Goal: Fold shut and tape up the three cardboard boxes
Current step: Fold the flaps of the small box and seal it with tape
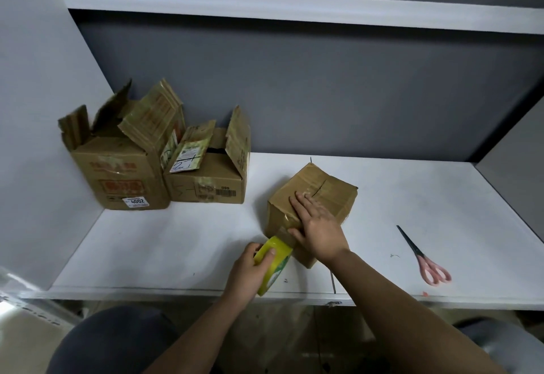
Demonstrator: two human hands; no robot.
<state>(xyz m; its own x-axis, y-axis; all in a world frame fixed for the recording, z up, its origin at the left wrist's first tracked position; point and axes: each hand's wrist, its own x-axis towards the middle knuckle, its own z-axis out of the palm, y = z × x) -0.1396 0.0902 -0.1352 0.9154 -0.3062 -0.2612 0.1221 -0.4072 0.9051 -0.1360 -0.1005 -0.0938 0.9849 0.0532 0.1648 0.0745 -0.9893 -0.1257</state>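
A small cardboard box with its flaps folded shut sits mid-table. My right hand lies flat on its top and near edge, fingers straight, pressing clear tape down. My left hand grips a yellow tape roll just in front of the box, with a strip of tape running from the roll up to the box's near face. Two more boxes stand at the back left with flaps open: a taller box and a lower box right beside it.
Pink-handled scissors lie on the white table to the right of the small box. A grey wall panel stands on the left and a grey back panel behind. A white shelf runs overhead.
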